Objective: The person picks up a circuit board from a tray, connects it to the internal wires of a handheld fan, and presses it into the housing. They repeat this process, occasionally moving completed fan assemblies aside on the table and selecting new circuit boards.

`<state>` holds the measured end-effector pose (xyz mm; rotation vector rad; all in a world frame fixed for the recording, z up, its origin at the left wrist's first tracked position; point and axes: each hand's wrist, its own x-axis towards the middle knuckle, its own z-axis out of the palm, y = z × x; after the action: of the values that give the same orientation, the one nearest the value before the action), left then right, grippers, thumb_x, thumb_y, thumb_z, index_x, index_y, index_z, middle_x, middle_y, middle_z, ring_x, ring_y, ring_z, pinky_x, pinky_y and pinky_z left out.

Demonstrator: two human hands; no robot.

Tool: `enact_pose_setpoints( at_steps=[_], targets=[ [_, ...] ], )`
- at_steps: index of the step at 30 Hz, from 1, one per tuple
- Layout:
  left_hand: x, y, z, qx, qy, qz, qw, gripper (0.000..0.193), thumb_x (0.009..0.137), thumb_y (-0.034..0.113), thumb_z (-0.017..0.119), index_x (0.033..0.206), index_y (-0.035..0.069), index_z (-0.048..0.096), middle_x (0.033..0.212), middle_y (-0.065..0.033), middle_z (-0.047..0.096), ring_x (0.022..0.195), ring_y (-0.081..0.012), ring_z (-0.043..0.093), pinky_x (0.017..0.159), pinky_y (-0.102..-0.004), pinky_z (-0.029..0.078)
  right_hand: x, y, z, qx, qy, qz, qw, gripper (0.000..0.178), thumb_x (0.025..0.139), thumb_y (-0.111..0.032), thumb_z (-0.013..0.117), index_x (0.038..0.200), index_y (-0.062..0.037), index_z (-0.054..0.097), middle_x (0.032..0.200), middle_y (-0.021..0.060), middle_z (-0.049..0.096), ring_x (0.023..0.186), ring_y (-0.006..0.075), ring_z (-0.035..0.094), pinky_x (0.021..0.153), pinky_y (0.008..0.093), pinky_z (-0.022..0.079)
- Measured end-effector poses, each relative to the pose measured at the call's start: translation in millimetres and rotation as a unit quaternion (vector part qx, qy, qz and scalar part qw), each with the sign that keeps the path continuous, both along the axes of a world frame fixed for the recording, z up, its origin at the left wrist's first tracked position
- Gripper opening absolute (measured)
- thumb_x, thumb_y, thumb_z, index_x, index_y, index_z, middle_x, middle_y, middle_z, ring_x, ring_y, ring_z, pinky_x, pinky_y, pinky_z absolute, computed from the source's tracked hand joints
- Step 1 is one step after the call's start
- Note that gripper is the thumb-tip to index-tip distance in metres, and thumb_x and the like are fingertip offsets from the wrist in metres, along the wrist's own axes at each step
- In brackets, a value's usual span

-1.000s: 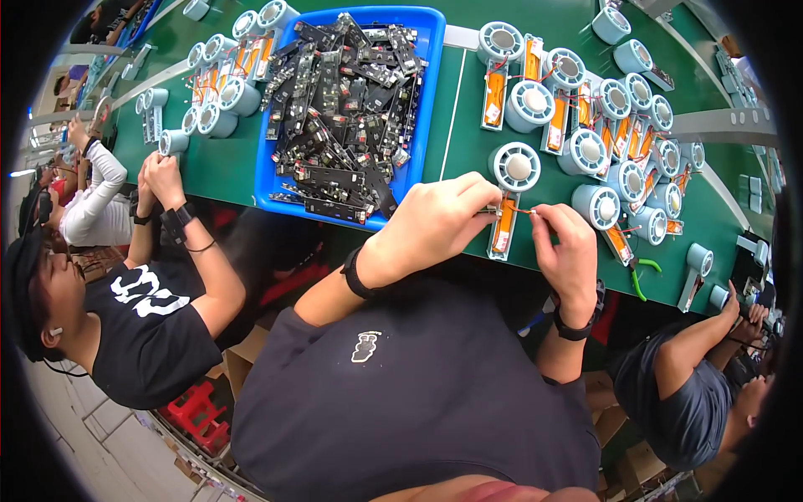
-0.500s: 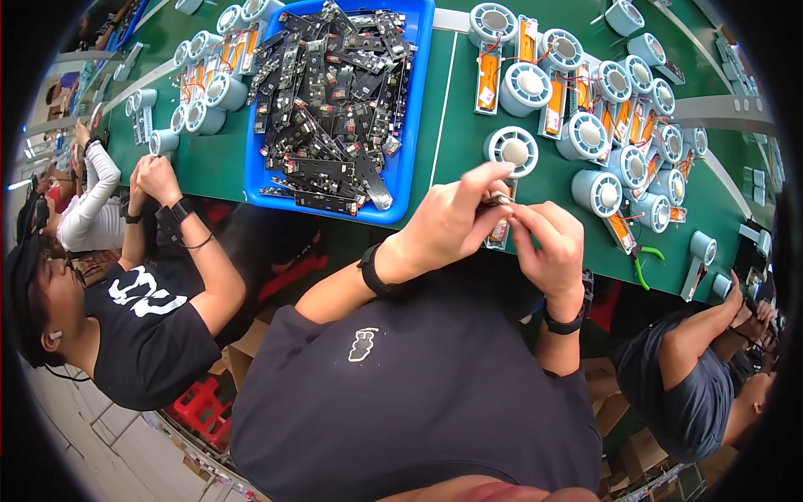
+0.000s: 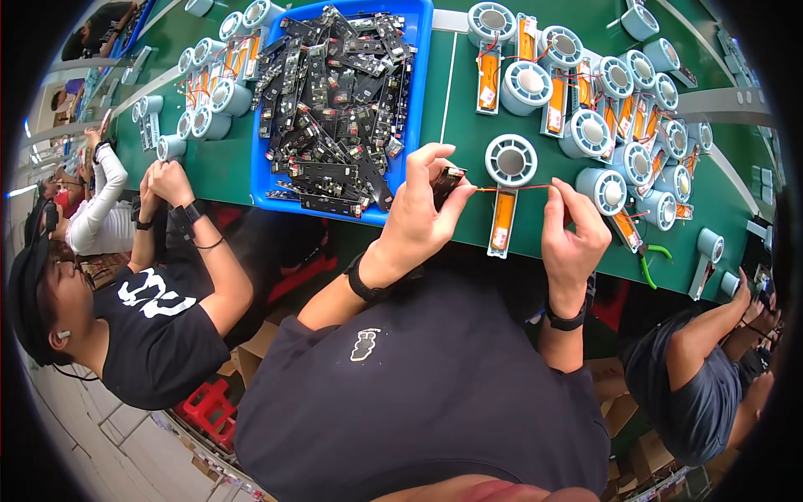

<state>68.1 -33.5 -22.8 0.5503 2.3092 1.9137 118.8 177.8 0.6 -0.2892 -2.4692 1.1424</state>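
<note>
The left hand (image 3: 418, 213) has its fingers closed around a small dark part (image 3: 447, 182), held just above the near edge of the green tabletop (image 3: 456, 109). A thin red wire (image 3: 512, 188) runs from that part to the right hand (image 3: 573, 238), whose fingers pinch its other end. Directly beneath the wire lie an orange strip (image 3: 502, 222) and a pale blue round housing (image 3: 511, 160). Just left, a blue bin (image 3: 422, 67) is heaped with black circuit boards (image 3: 335, 100). Farther back, more round housings and orange strips (image 3: 602, 109) crowd the tabletop. Green-handled cutters (image 3: 651, 261) lie to the right. Other seated people work at both sides along the same long tabletop.
</note>
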Motion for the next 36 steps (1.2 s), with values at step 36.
enact_pose_setpoints(
  at_steps=[36],
  targets=[
    [0.1, 10.2, 3.9, 0.268, -0.300, -0.118, 0.908, 0.030, 0.103, 0.007, 0.066, 0.131, -0.003, 0.058, 0.124, -0.0121, 0.065, 0.110, -0.0190, 0.069, 0.095, -0.0344, 0.059, -11.5, -26.3, -7.1, -0.027, 0.086, 0.158, 0.983, 0.017, 0.086, 0.007, 0.078, 0.102, 0.0022, 0.075, 0.093, 0.0157, 0.076, 0.079, 0.0231, 0.075, 0.068, 0.0314, 0.059]
  ],
)
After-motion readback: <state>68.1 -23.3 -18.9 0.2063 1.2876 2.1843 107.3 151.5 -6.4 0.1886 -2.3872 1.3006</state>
